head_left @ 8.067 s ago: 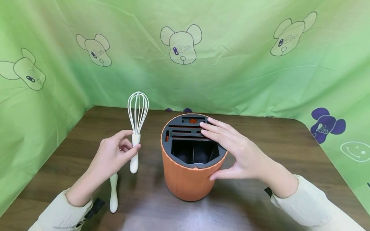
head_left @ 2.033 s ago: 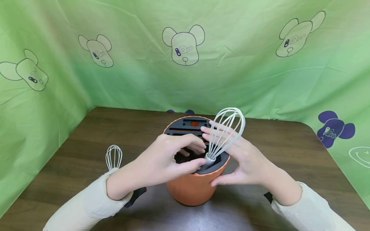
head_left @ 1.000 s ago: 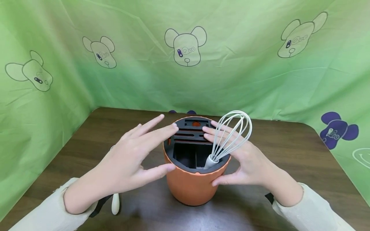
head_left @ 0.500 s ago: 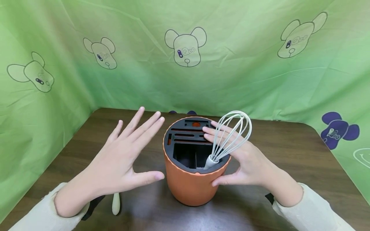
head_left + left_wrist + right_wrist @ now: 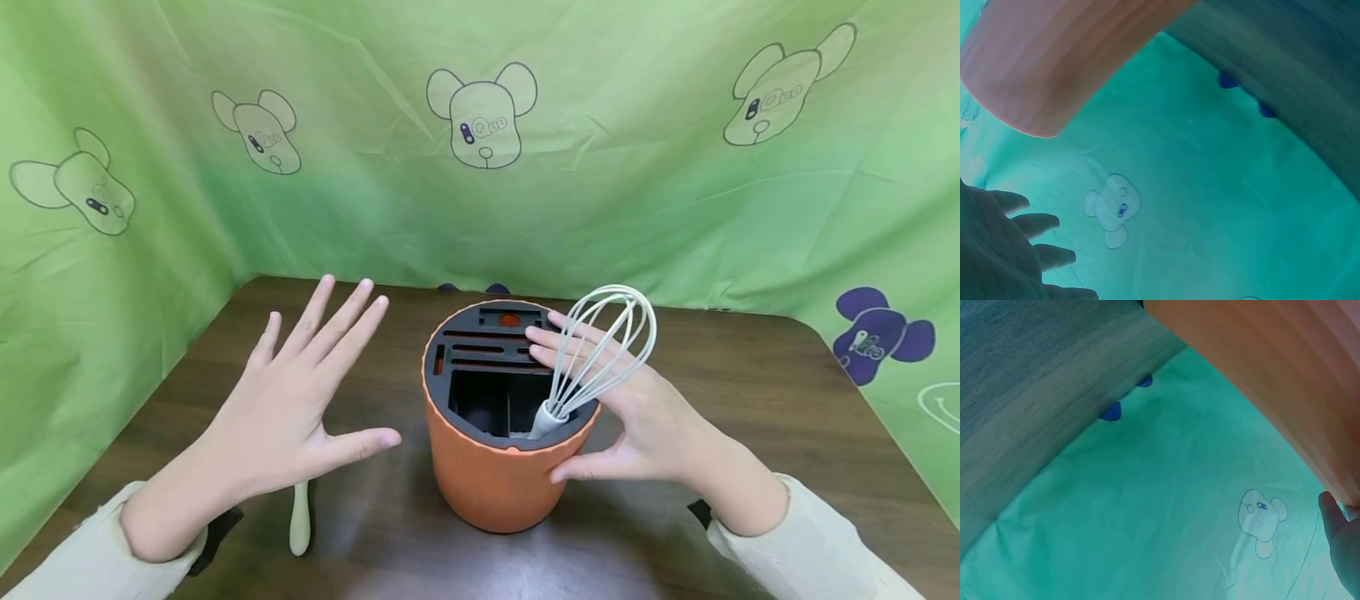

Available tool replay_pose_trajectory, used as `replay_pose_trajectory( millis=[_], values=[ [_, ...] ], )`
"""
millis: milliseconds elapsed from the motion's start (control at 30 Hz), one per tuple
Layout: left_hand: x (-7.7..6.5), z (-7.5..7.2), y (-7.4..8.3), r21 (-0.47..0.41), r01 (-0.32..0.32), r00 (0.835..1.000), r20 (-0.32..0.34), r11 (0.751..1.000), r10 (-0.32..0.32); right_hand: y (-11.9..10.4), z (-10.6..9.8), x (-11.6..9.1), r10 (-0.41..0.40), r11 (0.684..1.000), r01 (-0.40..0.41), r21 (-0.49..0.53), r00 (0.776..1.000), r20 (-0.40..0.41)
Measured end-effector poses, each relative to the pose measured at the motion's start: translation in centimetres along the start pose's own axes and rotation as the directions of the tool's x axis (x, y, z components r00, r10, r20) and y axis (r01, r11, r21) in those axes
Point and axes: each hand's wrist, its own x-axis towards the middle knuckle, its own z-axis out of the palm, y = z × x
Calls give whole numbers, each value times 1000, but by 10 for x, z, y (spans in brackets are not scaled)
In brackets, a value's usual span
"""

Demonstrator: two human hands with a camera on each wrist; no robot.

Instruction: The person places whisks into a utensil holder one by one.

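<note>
In the head view an orange utensil holder (image 5: 495, 492) with a slotted black top (image 5: 487, 340) stands on the table. A white whisk (image 5: 603, 333) leans to the right in its front right compartment, wires up and handle mostly hidden inside. My left hand (image 5: 288, 408) hovers left of the holder with fingers spread, holding nothing. Straight fingers of my right hand (image 5: 637, 408) rest on the black top behind the whisk, and its thumb presses the holder's side. Below my left hand lies a pale handle (image 5: 300, 521), its other end hidden. The left wrist view also shows the holder (image 5: 1066, 62).
The brown wooden table (image 5: 750, 400) has a rounded far edge. Behind it and at both sides hangs a green cloth (image 5: 360, 200) printed with cartoon bear heads. Slots and a round hole mark the rear of the holder's top.
Earlier my left hand held the whisk, then set it into the holder and let go. Since then it has drawn back to the left, fingers spreading. My right hand has stayed on the holder.
</note>
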Motion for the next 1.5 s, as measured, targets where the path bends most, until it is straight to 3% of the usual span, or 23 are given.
replay_pose_trajectory(
  millis=[600,1167,1500],
  values=[
    [-18,17,-23,-40,176,984,42,984,-174,1,1,1,-15,1000,15,9,1000,-9],
    [-39,37,-45,-106,331,942,100,938,-321,1,1,-1,-22,1000,22,12,1000,-13],
    [-49,49,-56,-103,380,923,105,919,-370,-2,0,1,11,1000,-11,12,1000,-5]
  ],
)
